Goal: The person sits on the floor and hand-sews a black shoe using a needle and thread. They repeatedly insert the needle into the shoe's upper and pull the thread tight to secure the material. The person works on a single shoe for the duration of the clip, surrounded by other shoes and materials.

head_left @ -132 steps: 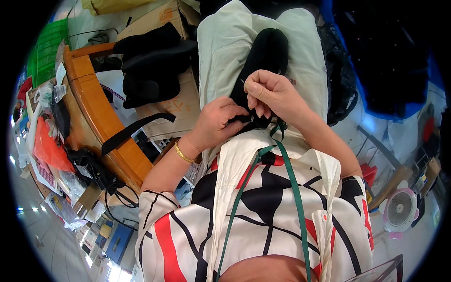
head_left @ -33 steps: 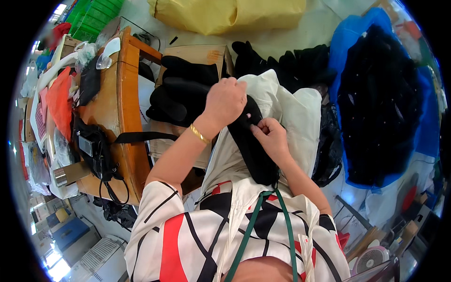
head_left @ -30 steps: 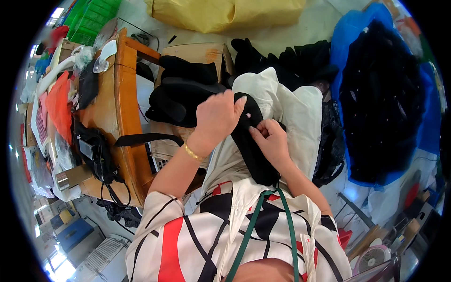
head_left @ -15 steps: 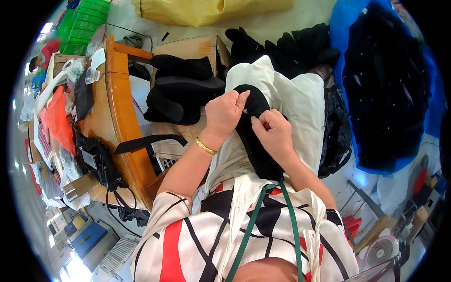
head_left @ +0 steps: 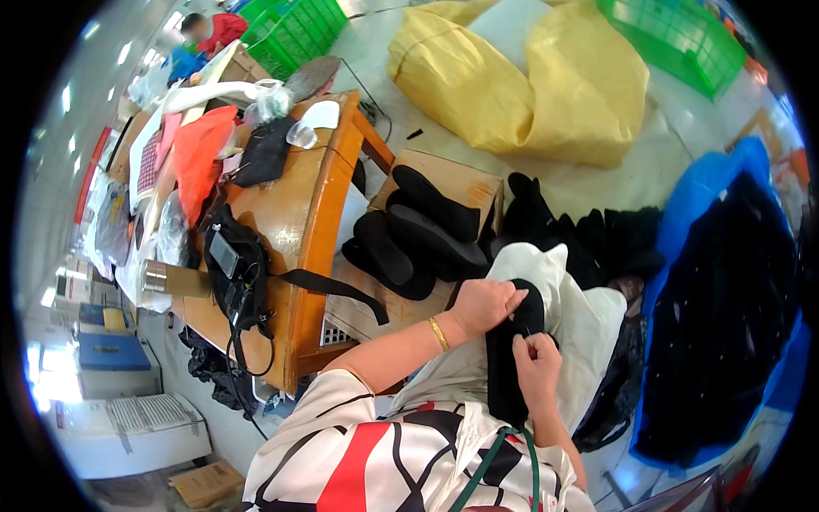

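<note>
A long black cloth piece with a rounded far end, like a soft boot (head_left: pixel 505 380), lies along my lap over a white cloth (head_left: pixel 589 328). My left hand (head_left: pixel 488 305) is closed on the rounded end, thumb pressed at its edge. Just nearer to me and to the right, my right hand (head_left: pixel 537 358) is closed in a pinch at the near right edge of that end. Whatever its fingertips hold is too small to make out.
Several similar black pieces (head_left: pixel 435 243) lie on a cardboard box (head_left: pixel 469 175) ahead left. A wooden table (head_left: pixel 294 247) carrying a black bag (head_left: pixel 235 269) stands left. At right is a blue bag (head_left: pixel 661 341) of black items; a yellow sack (head_left: pixel 580 111) lies beyond.
The view has swung left, so the whole scene sits lower and farther right. My left hand keeps its hold on the black piece. My right hand has drawn slightly nearer to me.
</note>
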`<state>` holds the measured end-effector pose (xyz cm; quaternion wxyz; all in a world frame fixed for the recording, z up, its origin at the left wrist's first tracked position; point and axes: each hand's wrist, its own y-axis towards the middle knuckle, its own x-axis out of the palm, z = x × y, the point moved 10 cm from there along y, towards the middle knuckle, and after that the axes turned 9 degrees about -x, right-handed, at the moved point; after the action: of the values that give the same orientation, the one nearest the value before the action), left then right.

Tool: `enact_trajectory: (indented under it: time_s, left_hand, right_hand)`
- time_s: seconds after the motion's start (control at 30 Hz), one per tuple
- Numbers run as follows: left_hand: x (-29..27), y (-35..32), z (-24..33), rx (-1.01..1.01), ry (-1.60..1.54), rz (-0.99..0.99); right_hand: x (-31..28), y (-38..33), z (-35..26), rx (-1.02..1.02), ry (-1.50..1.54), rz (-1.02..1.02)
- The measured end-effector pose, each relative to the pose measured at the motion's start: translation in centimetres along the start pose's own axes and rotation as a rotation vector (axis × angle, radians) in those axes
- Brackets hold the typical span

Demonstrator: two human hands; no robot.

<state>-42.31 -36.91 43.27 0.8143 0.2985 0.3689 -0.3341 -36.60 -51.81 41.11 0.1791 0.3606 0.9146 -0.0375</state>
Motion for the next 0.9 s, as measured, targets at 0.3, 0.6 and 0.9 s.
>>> enact_trajectory:
  time_s: [0.3,0.6,0.9]
  left_hand:
    - [0.1,-1.0,0.1,0.128,0.111,0.050]
    - [-1.3,-0.4,3.2,0.038,-0.063,-0.141]
    - [1.3,0.8,4.4,-0.154,0.128,-0.530]
  right_hand:
    - [0.5,-1.1,0.7,0.045,0.058,-0.050]
    - [-0.5,-3.6,2.9,0.314,0.741,0.127]
    - [-0.7,-3.8,-2.5,-0.083,0.566,0.067]
